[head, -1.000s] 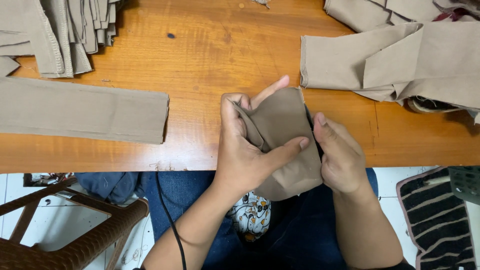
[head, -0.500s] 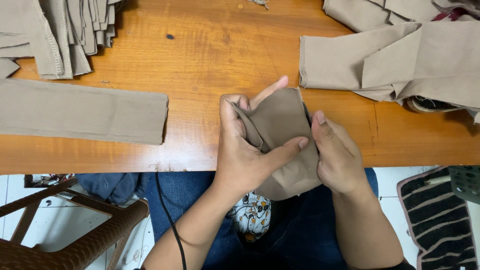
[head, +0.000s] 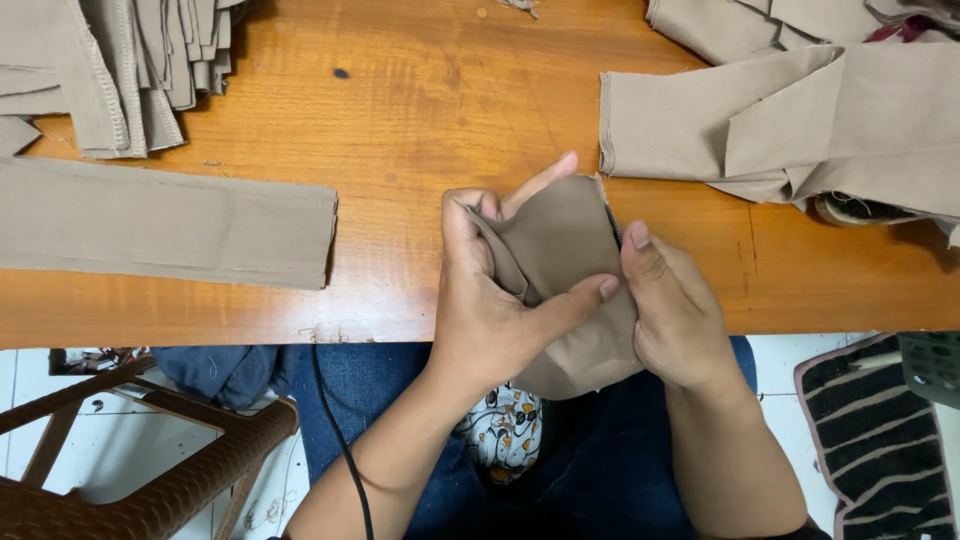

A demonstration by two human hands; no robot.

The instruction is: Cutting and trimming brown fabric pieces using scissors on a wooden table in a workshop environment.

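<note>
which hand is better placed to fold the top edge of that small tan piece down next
Probably the left hand: its fingers already curl over the tan fabric piece at its top left edge, thumb across the front. The right hand only pinches the right side lower down.

Small tan fabric piece (head: 565, 250) between left hand (head: 490, 310) and right hand (head: 675, 315), over wooden table (head: 420, 110) edge.

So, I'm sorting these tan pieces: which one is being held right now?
The small tan fabric piece at the table edge, gripped between left hand and right hand; the others lie untouched on the table.
</note>
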